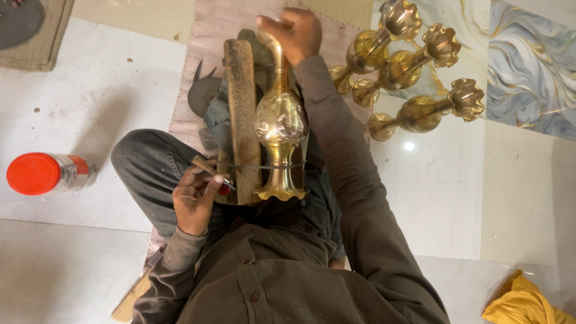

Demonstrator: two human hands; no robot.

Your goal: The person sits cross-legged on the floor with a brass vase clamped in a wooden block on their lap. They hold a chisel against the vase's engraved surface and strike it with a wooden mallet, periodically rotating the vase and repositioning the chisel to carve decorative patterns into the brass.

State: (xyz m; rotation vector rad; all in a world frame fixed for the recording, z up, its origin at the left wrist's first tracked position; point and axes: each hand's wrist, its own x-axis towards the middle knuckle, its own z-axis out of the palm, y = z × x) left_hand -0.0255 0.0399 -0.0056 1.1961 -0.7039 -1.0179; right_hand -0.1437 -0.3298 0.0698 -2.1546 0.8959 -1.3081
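- The right hand (298,33) is shut in a fist, its fingers (282,25) wrapped tight round the thin neck of a brass vase (279,123), near the vase's far end.
- The left hand (193,201) has its fingers (207,191) curled narrow, pinching a slim wooden-handled tool (210,170) whose tip lies against the wooden block (243,120); something small and red (224,189) shows under those fingers, too hidden to name.
- The brass vase lies lengthwise over the person's lap, flared scalloped foot (281,192) toward the body, round engraved belly in the middle, touching the block on its left side.
- A thin dark band (264,165) runs across block and vase stem; whether it binds them tightly I cannot tell.
- One wooden block, long and upright in the picture, is propped between the knees.
- Three more brass vases (420,111) of the same shape lie on the floor (438,198) to the right of the arm, close together, scalloped mouths pointing away to the right.
- That makes four brass vases in all: one held, three on the floor.
- One spray can (48,174) with an orange-red cap lies on its side on the pale tiles, well apart to the left.
- One crumpled yellow cloth (522,303) sits at the lower right corner.
- A worn cloth mat (204,36) lies under the legs.
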